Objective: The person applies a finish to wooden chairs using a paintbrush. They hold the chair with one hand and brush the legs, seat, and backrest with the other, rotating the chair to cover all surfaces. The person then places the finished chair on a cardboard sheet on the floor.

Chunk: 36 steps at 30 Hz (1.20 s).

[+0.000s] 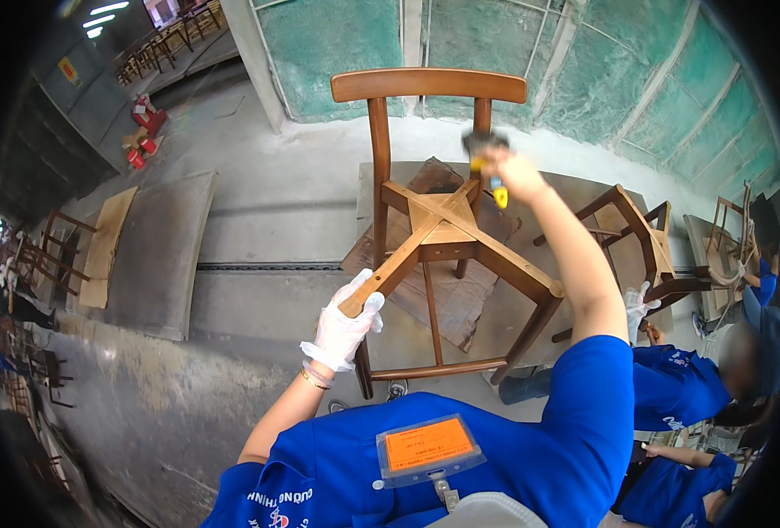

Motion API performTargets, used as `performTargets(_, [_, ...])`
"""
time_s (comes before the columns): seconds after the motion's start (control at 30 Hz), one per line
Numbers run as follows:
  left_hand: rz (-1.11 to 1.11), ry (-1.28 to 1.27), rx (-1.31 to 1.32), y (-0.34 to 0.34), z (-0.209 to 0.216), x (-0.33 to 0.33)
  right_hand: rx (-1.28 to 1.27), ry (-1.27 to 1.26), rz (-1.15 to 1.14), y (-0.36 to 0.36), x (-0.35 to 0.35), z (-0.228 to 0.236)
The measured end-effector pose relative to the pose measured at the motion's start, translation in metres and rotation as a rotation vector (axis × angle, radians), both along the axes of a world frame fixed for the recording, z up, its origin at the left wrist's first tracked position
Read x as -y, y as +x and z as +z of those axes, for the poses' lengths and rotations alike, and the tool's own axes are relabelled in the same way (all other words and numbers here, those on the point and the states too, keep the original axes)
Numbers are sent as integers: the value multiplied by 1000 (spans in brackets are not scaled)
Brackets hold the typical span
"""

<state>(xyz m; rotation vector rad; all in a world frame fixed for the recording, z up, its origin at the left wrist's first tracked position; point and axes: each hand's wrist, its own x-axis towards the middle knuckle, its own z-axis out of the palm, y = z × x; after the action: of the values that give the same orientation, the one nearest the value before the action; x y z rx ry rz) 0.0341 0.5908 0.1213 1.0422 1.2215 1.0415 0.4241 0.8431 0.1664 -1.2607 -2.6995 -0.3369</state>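
The wooden chair [443,220] stands upright, over brown cardboard [465,308]. The left hand [342,327], gloved, has its fingers closed round the seat frame's near-left corner; the right hand [515,174] curls round a tool [485,143] (blurred, contact unclear) — near the right back post [482,114]. Probably that post is being worked — next calls for steadying the frame.

1. Your chair [443,220] is warm reddish brown, with a paler tan panel [457,234] at its centre.
2. Your tool [485,143] blurs, showing a dark head and touches of yellow and blue.
3. Your left glove [334,333] is translucent white.
4. Your shirt [337,458] is bright blue with white lettering; your badge [430,445] is orange.
5. The cardboard [456,308] is brown, darkly blotched.
6. The wall panels [333,53] before you are mottled green between pale grey posts [412,35].
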Motion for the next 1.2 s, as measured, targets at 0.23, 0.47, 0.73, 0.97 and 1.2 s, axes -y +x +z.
performTargets(0.23, [-8,21,-56,1,2,1,-341,461,-73,10,1,-25])
performTargets(0.47, [-17,30,-132,-2,4,-9,-577,-313,-276,-26,17,1])
performTargets(0.73, [81,635,-562,6,4,-74,-1538,-183,-7,-24,145,72])
performTargets(0.97, [113,385,-526,40,19,-156,-1652,-145,-308,-73,198,-73])
performTargets(1.2, [60,379,-466,60,-1,-174,-1157,240,-301,-112,117,-133])
